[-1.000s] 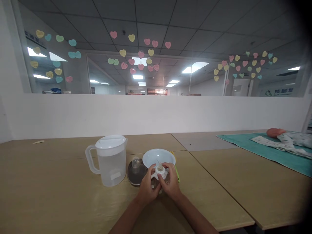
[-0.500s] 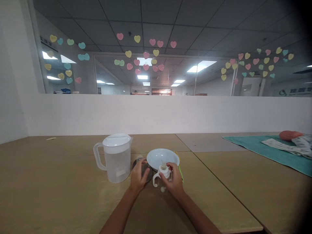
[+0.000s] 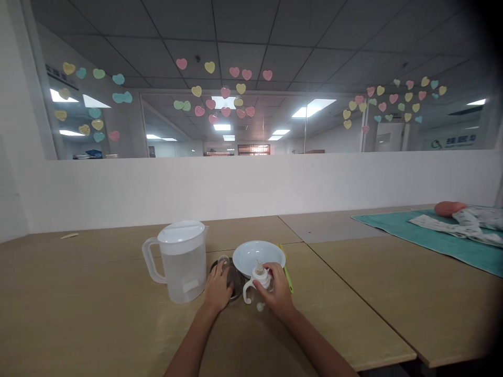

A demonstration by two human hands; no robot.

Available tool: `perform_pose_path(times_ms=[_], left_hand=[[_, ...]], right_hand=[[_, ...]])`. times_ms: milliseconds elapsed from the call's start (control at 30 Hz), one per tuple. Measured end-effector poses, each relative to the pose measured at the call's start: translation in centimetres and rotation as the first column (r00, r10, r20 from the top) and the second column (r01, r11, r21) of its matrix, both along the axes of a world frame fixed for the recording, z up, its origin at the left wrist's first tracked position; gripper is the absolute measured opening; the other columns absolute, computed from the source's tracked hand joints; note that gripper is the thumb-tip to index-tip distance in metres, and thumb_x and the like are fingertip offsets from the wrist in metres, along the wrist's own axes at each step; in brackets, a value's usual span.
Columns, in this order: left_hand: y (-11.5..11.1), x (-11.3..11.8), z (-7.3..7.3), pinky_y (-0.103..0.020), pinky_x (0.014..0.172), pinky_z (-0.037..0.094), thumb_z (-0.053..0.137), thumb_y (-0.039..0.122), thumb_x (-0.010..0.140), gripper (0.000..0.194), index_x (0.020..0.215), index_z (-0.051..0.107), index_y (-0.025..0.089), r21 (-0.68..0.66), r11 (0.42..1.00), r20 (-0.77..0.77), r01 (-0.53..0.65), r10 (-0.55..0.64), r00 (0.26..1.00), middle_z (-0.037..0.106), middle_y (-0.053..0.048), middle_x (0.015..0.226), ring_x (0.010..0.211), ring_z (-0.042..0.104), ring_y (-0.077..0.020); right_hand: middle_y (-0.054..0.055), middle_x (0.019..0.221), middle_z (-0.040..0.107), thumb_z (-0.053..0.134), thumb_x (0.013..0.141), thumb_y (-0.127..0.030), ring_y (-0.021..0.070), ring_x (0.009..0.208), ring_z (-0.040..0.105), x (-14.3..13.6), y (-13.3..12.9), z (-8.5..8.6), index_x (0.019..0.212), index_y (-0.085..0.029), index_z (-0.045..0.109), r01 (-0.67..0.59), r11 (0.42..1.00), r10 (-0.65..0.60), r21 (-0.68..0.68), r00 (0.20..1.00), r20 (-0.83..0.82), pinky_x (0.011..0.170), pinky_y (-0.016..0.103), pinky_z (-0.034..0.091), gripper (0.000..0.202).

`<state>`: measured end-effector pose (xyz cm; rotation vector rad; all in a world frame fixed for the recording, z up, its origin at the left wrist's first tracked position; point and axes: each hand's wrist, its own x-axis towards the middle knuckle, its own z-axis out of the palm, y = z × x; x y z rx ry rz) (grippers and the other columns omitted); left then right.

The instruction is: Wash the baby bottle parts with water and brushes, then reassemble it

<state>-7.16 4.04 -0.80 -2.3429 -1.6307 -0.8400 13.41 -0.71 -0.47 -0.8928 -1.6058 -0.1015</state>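
Observation:
My right hand (image 3: 277,288) is closed around the white collar of a baby bottle (image 3: 259,277), with a clear teat on top and a curved white handle at its left. Its lower part is hidden by my fingers. My left hand (image 3: 218,287) reaches over a dark round dish (image 3: 238,285), fingers stretched out and thumb apart. Its fingertips are at a small clear cap (image 3: 223,259); whether they grip it does not show. Just below the bottle is a small pale piece (image 3: 260,307). Behind the bottle stands a pale blue bowl (image 3: 259,251).
A clear lidded pitcher (image 3: 183,267) stands left of my left hand. Beside the bowl's right edge lies a yellow-green long-handled item (image 3: 289,280). A teal towel (image 3: 387,225) with a patterned cloth and a reddish item is at right. Seams run across the wooden tabletop (image 3: 98,303).
My left hand has moved slightly left and over the dark dish, its fingers now at the clear cap. My right hand still holds the bottle. The whole view has shifted slightly.

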Motion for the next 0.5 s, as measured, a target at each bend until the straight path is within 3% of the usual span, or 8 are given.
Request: perform_pose_path(times_ms=[100,167,333,400,500], left_hand=[[-0.6,0.4,0.7,-0.043,0.092,0.038,0.048,0.022,0.077,0.026,0.101,0.056,0.015,0.090,0.996,0.027,0.005,-0.007,1.000,0.054,-0.012,0.113,0.107,0.049,-0.0279],[-0.8,0.6,0.9,-0.042,0.088,0.041,0.046,0.022,0.078,0.020,0.095,0.055,0.016,0.122,0.992,0.062,-0.004,-0.004,0.998,0.056,-0.011,0.101,0.098,0.052,-0.0265],[-0.8,1.0,0.5,-0.040,0.088,0.043,0.053,0.021,0.074,0.040,0.114,0.047,0.016,0.023,0.999,0.184,-0.036,0.032,0.982,0.053,-0.013,0.114,0.103,0.054,-0.0264],[-1.0,1.4,0.5,-0.040,0.084,0.046,0.051,0.021,0.077,0.039,0.115,0.044,0.016,-0.002,0.997,0.269,-0.074,0.072,0.960,0.054,-0.013,0.114,0.100,0.057,-0.0262],[-1.7,2.1,0.9,-0.041,0.082,0.048,0.050,0.028,0.082,0.033,0.112,0.043,0.017,0.186,0.977,0.440,-0.103,0.011,0.898,0.056,-0.012,0.110,0.100,0.058,-0.0260]], right_hand=[[0.006,0.093,0.056,0.061,0.079,-0.035,0.0193,0.084,0.053,0.1,0.0,-0.1,0.102,-0.020,0.049,0.002,1.000,-0.002,-0.005,1.000,-0.005,0.072,0.032,0.045,0.030],[0.006,0.093,0.056,0.061,0.079,-0.035,0.0194,0.083,0.053,0.1,0.0,-0.1,0.102,-0.020,0.049,-0.001,1.000,0.001,-0.007,1.000,-0.002,0.071,0.032,0.045,0.030],[0.006,0.093,0.056,0.062,0.078,-0.035,0.0200,0.084,0.052,0.2,0.0,-0.2,0.102,-0.020,0.049,-0.013,1.000,0.013,-0.010,1.000,0.008,0.071,0.033,0.045,0.031],[0.006,0.093,0.056,0.062,0.078,-0.035,0.0204,0.085,0.053,0.2,0.0,-0.2,0.102,-0.020,0.049,-0.013,1.000,0.013,-0.011,1.000,0.007,0.072,0.033,0.045,0.031],[0.006,0.093,0.056,0.062,0.077,-0.035,0.0206,0.085,0.053,0.2,0.1,-0.2,0.102,-0.020,0.049,-0.011,1.000,0.011,0.001,1.000,0.008,0.072,0.033,0.045,0.031]])
